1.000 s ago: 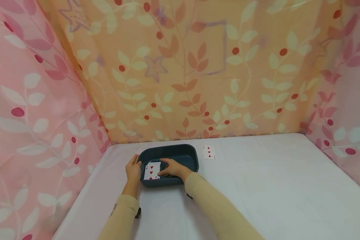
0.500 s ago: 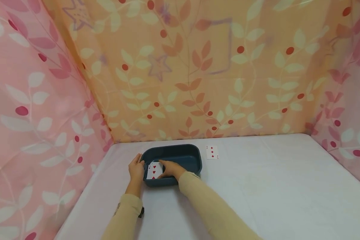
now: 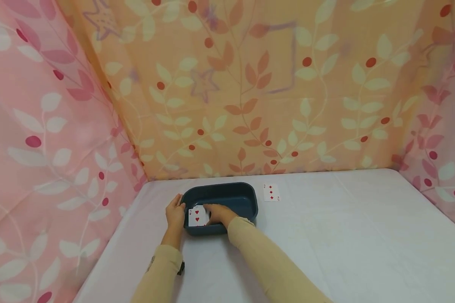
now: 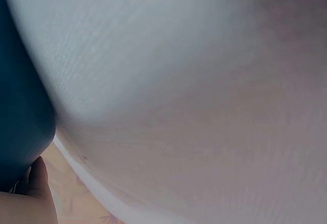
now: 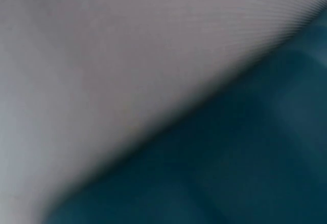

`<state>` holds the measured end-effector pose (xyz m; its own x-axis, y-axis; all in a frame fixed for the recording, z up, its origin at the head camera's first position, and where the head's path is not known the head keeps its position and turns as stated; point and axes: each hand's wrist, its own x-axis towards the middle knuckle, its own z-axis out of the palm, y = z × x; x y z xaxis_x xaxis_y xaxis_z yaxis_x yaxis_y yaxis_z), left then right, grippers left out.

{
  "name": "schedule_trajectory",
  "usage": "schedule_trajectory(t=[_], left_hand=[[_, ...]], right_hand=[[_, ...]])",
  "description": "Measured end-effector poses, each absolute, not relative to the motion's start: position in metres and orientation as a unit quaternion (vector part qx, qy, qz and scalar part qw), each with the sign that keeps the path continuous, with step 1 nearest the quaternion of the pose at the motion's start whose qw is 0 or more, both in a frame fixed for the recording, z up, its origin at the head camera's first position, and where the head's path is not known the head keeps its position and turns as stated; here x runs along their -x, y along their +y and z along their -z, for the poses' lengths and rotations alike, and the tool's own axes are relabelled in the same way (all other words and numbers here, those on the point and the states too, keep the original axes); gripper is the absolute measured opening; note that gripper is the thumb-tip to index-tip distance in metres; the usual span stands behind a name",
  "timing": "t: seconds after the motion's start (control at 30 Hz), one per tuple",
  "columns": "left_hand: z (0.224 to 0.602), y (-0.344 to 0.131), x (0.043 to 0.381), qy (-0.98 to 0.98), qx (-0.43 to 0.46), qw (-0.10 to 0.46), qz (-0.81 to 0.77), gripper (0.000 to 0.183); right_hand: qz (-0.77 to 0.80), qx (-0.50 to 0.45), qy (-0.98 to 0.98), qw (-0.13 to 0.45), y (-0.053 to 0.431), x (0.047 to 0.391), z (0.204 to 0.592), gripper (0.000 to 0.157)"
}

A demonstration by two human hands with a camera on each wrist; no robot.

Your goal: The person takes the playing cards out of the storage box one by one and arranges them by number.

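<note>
Head view first: the left hand [image 3: 175,215] has its thumb and fingers hooked over the left end of a dark blue rounded tub [image 3: 206,230], so that grip's on the rim. The right hand [image 3: 220,213] is down inside the tub, index finger at the far edge and thumb at the near edge of a hearts playing card [image 3: 197,216], pinching its right end as far as I can make out. So the card's lying face up in the left part of the tub, between the two sets of fingers. Can't tell if it's one card or a small stack. Past the right fingers, off the tub's far right corner, there's a diamonds playing card [image 3: 271,192] with three pips, flat on the white table [image 3: 345,219]. Both arms have beige sleeves [image 3: 265,261], and well beyond the fingertips hangs an orange leaf-print curtain [image 3: 227,84].

Left wrist view: fingers are bottom left, right up against the tub's wall, with white table stretching off to the right of them.

Right wrist view: pretty blurry, tub filling the lower right and pale table at upper left. Can't tell the right fingers' grip from that one.
</note>
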<state>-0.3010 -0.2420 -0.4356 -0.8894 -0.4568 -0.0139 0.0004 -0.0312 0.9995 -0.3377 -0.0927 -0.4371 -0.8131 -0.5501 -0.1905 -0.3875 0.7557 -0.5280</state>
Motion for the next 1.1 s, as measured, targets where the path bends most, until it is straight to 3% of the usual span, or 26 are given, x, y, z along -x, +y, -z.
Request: schedule_trajectory(t=[0.27,0.43,0.57,0.7,1.1], left_hand=[[0.433,-0.241,0.300,-0.680,-0.165,0.164,0.695,0.050],[0.433,-0.241,0.301,-0.684,-0.164,0.162,0.692,0.050],[0.433,-0.242,0.300,-0.689,-0.167,0.158,0.687,0.050],[0.431,-0.241,0.297,-0.693,-0.170,0.156,0.683,0.050],[0.436,-0.240,0.299,-0.696,-0.162,0.171,0.679,0.050]], right_hand=[[0.299,0.232,0.912,0.159,-0.089,0.334,0.437,0.067],[0.358,0.271,0.883,0.137,-0.089,0.335,0.439,0.067],[0.433,0.288,0.840,0.152,-0.089,0.336,0.439,0.069],[0.480,0.279,0.814,0.173,-0.088,0.335,0.437,0.067],[0.583,0.224,0.769,0.137,-0.066,0.334,0.425,0.071]])
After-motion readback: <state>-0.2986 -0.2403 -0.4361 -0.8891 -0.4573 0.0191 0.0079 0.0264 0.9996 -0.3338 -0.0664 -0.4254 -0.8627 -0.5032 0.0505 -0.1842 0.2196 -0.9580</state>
